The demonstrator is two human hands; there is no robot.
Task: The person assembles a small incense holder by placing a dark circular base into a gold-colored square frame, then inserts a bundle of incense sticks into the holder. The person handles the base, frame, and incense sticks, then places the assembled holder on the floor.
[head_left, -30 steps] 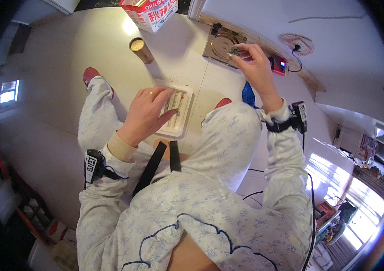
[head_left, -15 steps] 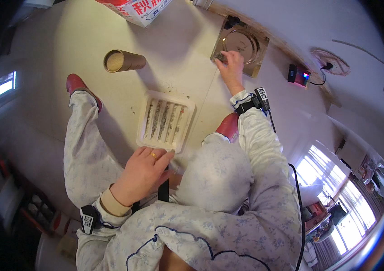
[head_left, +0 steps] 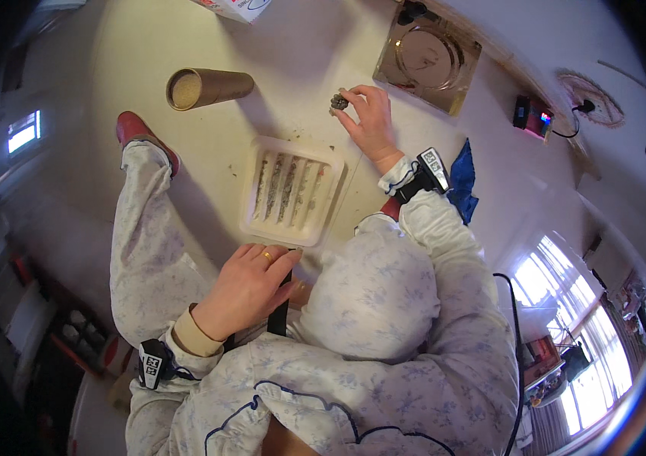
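My right hand [head_left: 371,121] pinches a small, dark, knobbly round thing [head_left: 339,102] between thumb and fingers, above the floor and apart from the tray. What kind of thing it is, I cannot make out. A cream slotted tray [head_left: 332,216] lies in the middle, with dark crumbs along its slots. Close to its near edge is my left hand [head_left: 245,289], fingers curled together with a ring on one. A flat black strip [head_left: 279,318] runs under that hand's thumb and seems gripped; most of it is hidden.
A brown cardboard tube [head_left: 224,87] lies on its side at the far left. Far right sits a square glossy panel [head_left: 422,57] with a round ring. A small black device [head_left: 530,118] with a lit display stands by the wall. Crumbs dot the floor around the tray.
My right hand has moved left and nearer, away from the square panel, carrying the dark knobbly thing. A blue cloth-like piece now shows beside my right wrist. My left hand stays nearly still.
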